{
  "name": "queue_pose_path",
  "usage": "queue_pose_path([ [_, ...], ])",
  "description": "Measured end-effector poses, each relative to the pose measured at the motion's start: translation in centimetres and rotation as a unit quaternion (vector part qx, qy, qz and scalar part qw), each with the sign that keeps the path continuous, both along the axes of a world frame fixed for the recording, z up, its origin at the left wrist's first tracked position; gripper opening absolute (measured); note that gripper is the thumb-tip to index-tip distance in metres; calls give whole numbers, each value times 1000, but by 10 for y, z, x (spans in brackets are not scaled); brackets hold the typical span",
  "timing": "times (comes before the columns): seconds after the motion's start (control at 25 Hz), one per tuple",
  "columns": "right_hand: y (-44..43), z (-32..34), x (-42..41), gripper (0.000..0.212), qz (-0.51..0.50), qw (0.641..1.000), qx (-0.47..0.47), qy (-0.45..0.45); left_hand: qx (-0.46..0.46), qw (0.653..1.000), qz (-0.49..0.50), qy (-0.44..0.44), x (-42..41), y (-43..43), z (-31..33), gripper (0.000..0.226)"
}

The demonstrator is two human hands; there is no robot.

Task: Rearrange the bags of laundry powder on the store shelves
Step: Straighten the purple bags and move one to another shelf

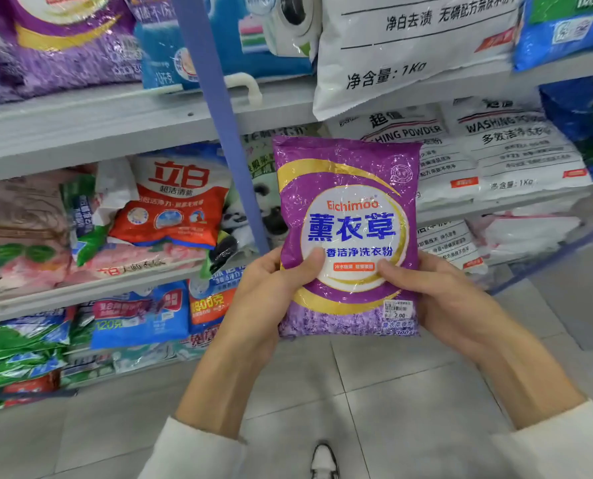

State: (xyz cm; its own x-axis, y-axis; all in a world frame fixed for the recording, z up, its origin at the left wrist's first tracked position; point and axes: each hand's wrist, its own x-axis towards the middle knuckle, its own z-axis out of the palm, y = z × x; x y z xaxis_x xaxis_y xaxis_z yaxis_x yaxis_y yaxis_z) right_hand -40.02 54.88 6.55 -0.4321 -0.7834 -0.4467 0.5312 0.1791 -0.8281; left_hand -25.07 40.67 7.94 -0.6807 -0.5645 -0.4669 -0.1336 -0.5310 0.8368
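Holding purple bag (348, 233) upright before shelves (115, 115) | left hand (271, 288) grips lower left edge, thumb on front | right hand (437, 299) grips lower right edge | white bags (495, 153) behind

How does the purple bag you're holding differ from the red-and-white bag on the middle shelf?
The purple plastic bag is held upright by the left hand and right hand; the red-and-white plastic bag lies tilted on pink bags. Only the purple one shows a price sticker. Both carry Chinese lettering.
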Motion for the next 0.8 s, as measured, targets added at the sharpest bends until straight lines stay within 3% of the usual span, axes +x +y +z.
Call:
queue_pose_path([
  [0.4,-36,75,93,49,0,999,-37,-39,-56,990,127,4,113,5,90,31],
  [0.52,-60,100,112,39,37,997,-59,-22,-70,982,173,20,133,-9,109,27],
  [0.8,-119,136,143,44,60,995,-77,25,-99,964,237,67,162,-60,135,32],
])
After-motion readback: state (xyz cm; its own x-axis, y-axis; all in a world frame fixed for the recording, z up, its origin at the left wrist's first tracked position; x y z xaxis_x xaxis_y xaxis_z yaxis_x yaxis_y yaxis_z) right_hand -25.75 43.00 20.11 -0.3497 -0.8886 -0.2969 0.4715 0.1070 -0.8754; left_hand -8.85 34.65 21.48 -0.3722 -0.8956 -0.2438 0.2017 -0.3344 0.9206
